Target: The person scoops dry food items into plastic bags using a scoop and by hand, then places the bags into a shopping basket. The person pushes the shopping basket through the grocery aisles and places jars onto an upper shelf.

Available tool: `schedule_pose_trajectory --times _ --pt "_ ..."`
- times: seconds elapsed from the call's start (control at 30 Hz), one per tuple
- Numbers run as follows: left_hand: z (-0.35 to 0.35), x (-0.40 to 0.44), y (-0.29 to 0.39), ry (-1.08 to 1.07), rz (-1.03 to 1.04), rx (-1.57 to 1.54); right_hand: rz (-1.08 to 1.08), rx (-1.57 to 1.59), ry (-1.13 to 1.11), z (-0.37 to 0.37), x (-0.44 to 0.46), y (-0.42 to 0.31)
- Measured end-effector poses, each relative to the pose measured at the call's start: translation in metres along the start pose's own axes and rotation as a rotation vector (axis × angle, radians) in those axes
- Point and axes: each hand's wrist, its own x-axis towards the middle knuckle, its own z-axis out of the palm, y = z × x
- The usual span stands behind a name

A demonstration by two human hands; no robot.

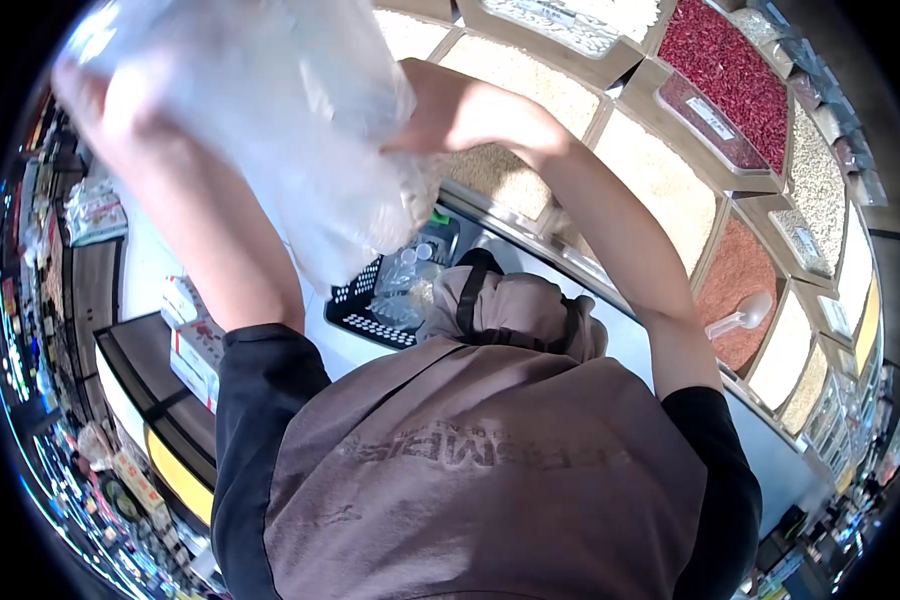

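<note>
A large whitish, translucent plastic bag (pixel 280 130) is raised in front of me at the upper left, smeared by motion. My left hand (pixel 110 105) grips its left side, with the fingers partly blurred. On the opposite side my right hand (pixel 440 105) is closed on the bag's edge, and its fingertips are hidden by the plastic. Pale contents seem to fill part of the bag, but I cannot make out what they are. Behind my right forearm lie bins of pale grain (pixel 660 180).
A black perforated basket (pixel 375 325) holding clear plastic bottles (pixel 410 280) sits on the floor below. At the right, a bin of reddish grain (pixel 735 285) has a clear scoop (pixel 742 315) in it. Dark red beans (pixel 720 70) fill a bin farther back. White boxes (pixel 195 345) stand at left.
</note>
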Motion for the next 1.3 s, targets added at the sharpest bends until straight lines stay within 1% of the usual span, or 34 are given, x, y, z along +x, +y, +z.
schedule_pose_trajectory --times 0.07,0.13,0.17,0.2,0.27,0.3,0.33,0.4,0.47,0.53,0.6,0.63,0.67,0.7,0.77,0.83,0.87,0.9,0.93,0.97,1.0,1.03,1.1,1.13,1.17,1.2,1.23,1.27,1.3 --pt "0.000 -0.010 -0.008 0.042 0.048 0.098 -0.034 0.304 0.142 0.020 -0.014 0.007" --pt "-0.004 -0.025 -0.018 0.098 0.091 0.211 0.072 0.452 0.164 0.033 -0.035 0.004" --pt "-0.007 -0.034 -0.023 0.129 0.102 0.271 0.060 0.524 0.212 0.038 -0.050 -0.006" --pt "-0.011 -0.044 -0.029 0.164 0.110 0.326 0.052 0.525 0.199 0.044 -0.062 -0.008" --pt "-0.023 -0.072 -0.041 0.246 0.093 0.439 0.106 0.659 0.224 0.062 -0.083 0.000" --pt "-0.029 -0.091 -0.049 0.292 0.069 0.493 0.069 0.689 0.263 0.073 -0.091 0.007" --pt "-0.036 -0.115 -0.057 0.339 0.033 0.542 0.068 0.690 0.247 0.078 -0.103 0.002" --pt "-0.041 -0.173 -0.077 0.444 -0.102 0.645 0.155 0.875 0.354 0.091 -0.120 -0.005" --pt "-0.031 -0.233 -0.101 0.556 -0.333 0.746 0.159 0.870 0.326 0.104 -0.133 -0.004" --pt "-0.032 -0.272 -0.122 0.401 -0.542 1.127 0.231 0.994 0.264 0.119 -0.141 -0.008" --pt "-0.014 -0.296 -0.136 0.318 -0.616 1.266 0.246 0.968 0.237 0.136 -0.141 -0.011" --pt "-0.019 -0.307 -0.136 0.426 -0.662 1.286 0.236 0.945 0.232 0.147 -0.137 -0.010" --pt "-0.025 -0.322 -0.131 0.464 -0.651 1.284 0.224 0.919 0.223 0.160 -0.132 -0.008" --pt "-0.034 -0.339 -0.127 0.536 -0.561 1.276 0.177 0.834 0.241 0.173 -0.124 -0.005" --pt "-0.043 -0.377 -0.118 0.722 -0.425 1.287 0.162 0.788 0.143 0.199 -0.103 0.000" --pt "-0.050 -0.426 -0.109 0.830 -0.408 1.311 0.114 0.732 0.044 0.232 -0.078 0.008" --pt "-0.054 -0.451 -0.104 0.884 -0.409 1.349 0.145 0.796 -0.048 0.249 -0.070 0.012" --pt "-0.053 -0.476 -0.105 0.837 -0.433 1.475 0.140 0.665 -0.088 0.269 -0.065 0.020" --pt "-0.056 -0.507 -0.111 0.863 -0.426 1.561 0.133 0.539 -0.121 0.296 -0.064 0.030" --pt "-0.059 -0.535 -0.122 0.889 -0.437 1.619 0.105 0.497 -0.153 0.320 -0.065 0.037" --pt "-0.065 -0.562 -0.141 0.991 -0.334 1.551 0.080 0.450 -0.182 0.342 -0.069 0.044" --pt "-0.086 -0.601 -0.161 0.982 -0.168 1.651 0.107 0.457 -0.259 0.364 -0.073 0.045" --pt "-0.088 -0.644 -0.203 1.355 -0.151 1.417 0.140 0.502 -0.417 0.412 -0.090 0.058" --pt "-0.090 -0.672 -0.222 1.579 -0.264 1.020 0.141 0.549 -0.494 0.438 -0.092 0.058" --pt "-0.094 -0.692 -0.237 1.741 -0.361 0.596 0.255 0.561 -0.501 0.455 -0.095 0.047" --pt "-0.086 -0.691 -0.247 1.823 -0.149 0.377 0.373 0.569 -0.504 0.470 -0.101 0.033" --pt "-0.064 -0.664 -0.232 1.934 -0.039 0.277 0.438 0.565 -0.555 0.482 -0.106 0.027" --pt "-0.087 -0.696 -0.261 1.989 0.073 0.162 0.497 0.562 -0.610 0.494 -0.109 0.026" --pt "-0.090 -0.707 -0.272 2.020 0.014 0.152 0.506 0.599 -0.584 0.507 -0.121 0.041"
